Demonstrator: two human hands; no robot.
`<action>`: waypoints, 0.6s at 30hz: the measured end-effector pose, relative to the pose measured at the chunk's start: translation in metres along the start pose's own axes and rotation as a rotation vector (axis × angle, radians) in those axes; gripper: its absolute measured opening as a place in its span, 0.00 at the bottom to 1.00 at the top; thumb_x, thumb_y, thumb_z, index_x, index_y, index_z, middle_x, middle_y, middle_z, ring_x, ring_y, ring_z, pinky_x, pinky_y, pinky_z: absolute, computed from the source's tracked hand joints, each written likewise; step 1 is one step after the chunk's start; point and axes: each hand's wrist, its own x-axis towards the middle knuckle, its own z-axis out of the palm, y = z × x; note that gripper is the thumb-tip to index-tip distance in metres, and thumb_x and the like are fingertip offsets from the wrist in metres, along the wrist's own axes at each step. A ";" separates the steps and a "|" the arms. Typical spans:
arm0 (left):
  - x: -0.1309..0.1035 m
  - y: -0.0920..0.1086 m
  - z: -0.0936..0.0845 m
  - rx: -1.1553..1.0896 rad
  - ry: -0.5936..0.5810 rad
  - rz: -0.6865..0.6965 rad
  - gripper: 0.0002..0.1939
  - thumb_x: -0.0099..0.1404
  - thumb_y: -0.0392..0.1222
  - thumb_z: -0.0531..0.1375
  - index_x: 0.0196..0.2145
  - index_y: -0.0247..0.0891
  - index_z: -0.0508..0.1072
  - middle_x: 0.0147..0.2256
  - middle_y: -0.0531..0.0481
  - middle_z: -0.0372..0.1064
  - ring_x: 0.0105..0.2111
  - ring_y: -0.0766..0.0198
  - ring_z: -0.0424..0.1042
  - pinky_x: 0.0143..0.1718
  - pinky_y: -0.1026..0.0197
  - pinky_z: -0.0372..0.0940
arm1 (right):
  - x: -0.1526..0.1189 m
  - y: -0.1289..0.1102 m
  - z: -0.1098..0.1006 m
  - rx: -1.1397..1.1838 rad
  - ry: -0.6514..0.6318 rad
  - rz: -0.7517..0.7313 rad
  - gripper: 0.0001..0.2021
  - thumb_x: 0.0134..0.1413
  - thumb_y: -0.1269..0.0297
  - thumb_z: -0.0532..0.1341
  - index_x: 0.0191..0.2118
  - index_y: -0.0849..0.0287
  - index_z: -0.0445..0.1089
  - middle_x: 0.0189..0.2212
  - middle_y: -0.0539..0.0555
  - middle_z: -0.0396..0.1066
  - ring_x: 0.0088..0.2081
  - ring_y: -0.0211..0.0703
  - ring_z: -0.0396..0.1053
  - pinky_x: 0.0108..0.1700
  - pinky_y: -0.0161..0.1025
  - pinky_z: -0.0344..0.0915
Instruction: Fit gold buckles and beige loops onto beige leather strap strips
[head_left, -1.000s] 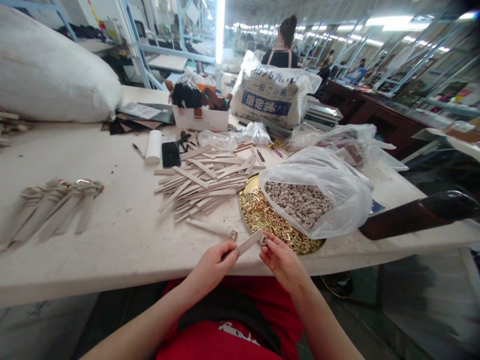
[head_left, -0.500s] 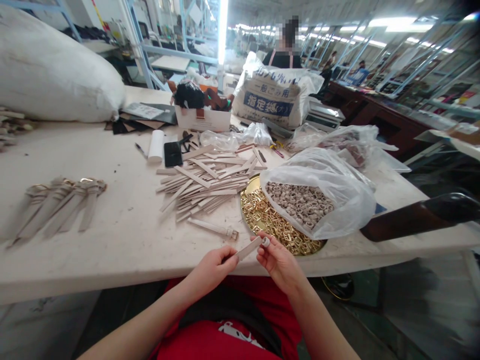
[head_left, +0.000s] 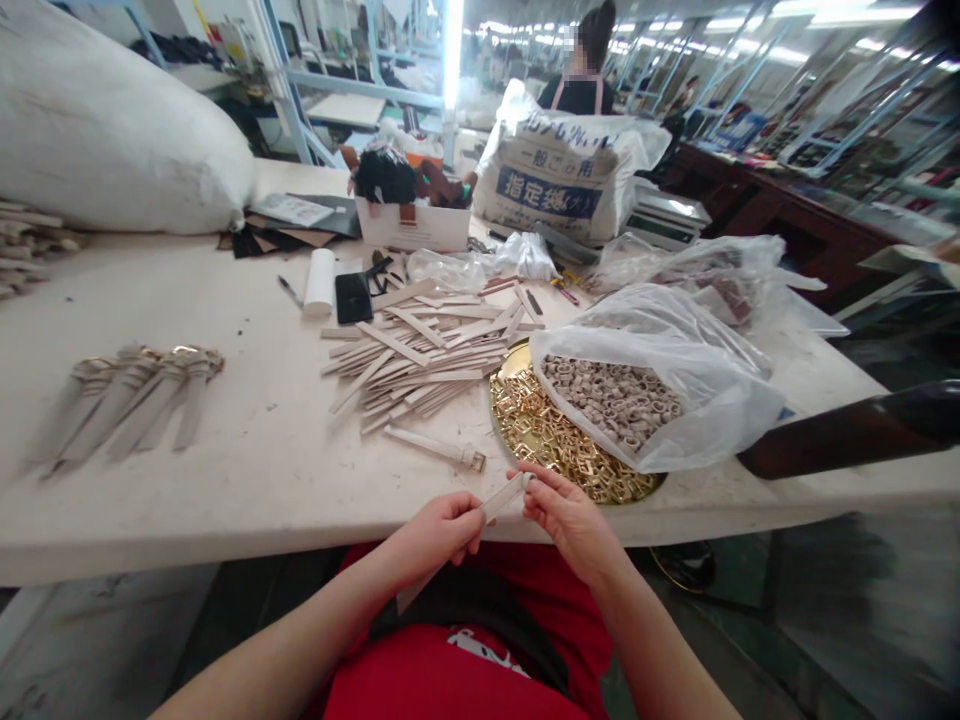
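My left hand (head_left: 448,525) is closed around a light beige strap (head_left: 504,497), whose other end shows below the wrist. At the strap's upper tip, my right hand (head_left: 564,515) pinches a small beige strap loop (head_left: 529,481). The fingers partly hide whether the loop is around the tip or only against it. Just beyond my hands lies a single strap with a gold buckle (head_left: 477,460). A round gold tray (head_left: 517,358) of gold buckles is close to my right fingers, partly under an open plastic bag (head_left: 712,425) full of beige loops (head_left: 611,400).
Loose beige strips (head_left: 427,370) are heaped mid-table. Several buckled straps (head_left: 142,395) lie at the left. A phone-like black object (head_left: 353,298), white roll (head_left: 319,282), white box (head_left: 412,226) and large printed sack (head_left: 551,185) stand behind. A dark brown object (head_left: 855,430) juts in from the right.
The loop in my right fingers has come onto or against the strap's tip. More of the strap's lower end now shows below my left hand. The view has shifted slightly.
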 end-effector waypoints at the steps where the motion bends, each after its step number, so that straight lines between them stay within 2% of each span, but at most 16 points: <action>1: 0.001 0.000 0.002 -0.020 -0.017 0.001 0.08 0.57 0.43 0.50 0.28 0.35 0.63 0.21 0.56 0.63 0.17 0.73 0.58 0.19 0.70 0.54 | 0.000 0.002 0.001 -0.034 0.014 -0.013 0.14 0.41 0.64 0.66 0.39 0.57 0.72 0.34 0.51 0.73 0.24 0.29 0.63 0.30 0.30 0.65; 5: 0.005 0.003 0.005 0.033 -0.057 0.064 0.11 0.60 0.46 0.48 0.31 0.36 0.63 0.22 0.56 0.64 0.18 0.72 0.61 0.21 0.69 0.56 | 0.000 0.008 0.008 -0.070 -0.023 -0.027 0.16 0.42 0.61 0.65 0.40 0.58 0.71 0.37 0.53 0.73 0.25 0.31 0.63 0.32 0.33 0.64; 8: 0.005 0.011 0.004 0.213 0.000 0.154 0.15 0.62 0.50 0.46 0.28 0.37 0.63 0.19 0.58 0.60 0.17 0.71 0.57 0.20 0.68 0.52 | -0.001 0.011 0.012 -0.049 -0.029 -0.032 0.16 0.43 0.58 0.64 0.40 0.57 0.68 0.34 0.52 0.73 0.24 0.32 0.64 0.30 0.33 0.64; 12: 0.000 0.017 0.002 0.378 0.053 0.208 0.17 0.63 0.49 0.46 0.23 0.37 0.63 0.18 0.57 0.59 0.19 0.69 0.58 0.22 0.67 0.50 | 0.002 0.015 0.008 -0.069 0.036 -0.068 0.13 0.40 0.58 0.66 0.32 0.58 0.68 0.26 0.48 0.70 0.23 0.31 0.63 0.28 0.32 0.63; 15: -0.001 0.017 0.003 0.444 0.095 0.235 0.16 0.63 0.48 0.45 0.24 0.37 0.63 0.19 0.55 0.60 0.21 0.67 0.60 0.22 0.66 0.49 | 0.006 0.019 0.005 -0.065 0.090 -0.088 0.13 0.38 0.59 0.67 0.32 0.59 0.70 0.24 0.46 0.67 0.23 0.30 0.62 0.28 0.30 0.63; 18: 0.001 0.014 0.004 0.535 0.147 0.264 0.15 0.63 0.46 0.45 0.26 0.37 0.65 0.20 0.53 0.62 0.22 0.66 0.61 0.23 0.66 0.48 | 0.005 0.020 0.007 -0.059 0.086 -0.073 0.14 0.38 0.58 0.67 0.34 0.58 0.71 0.24 0.46 0.68 0.23 0.30 0.63 0.30 0.31 0.65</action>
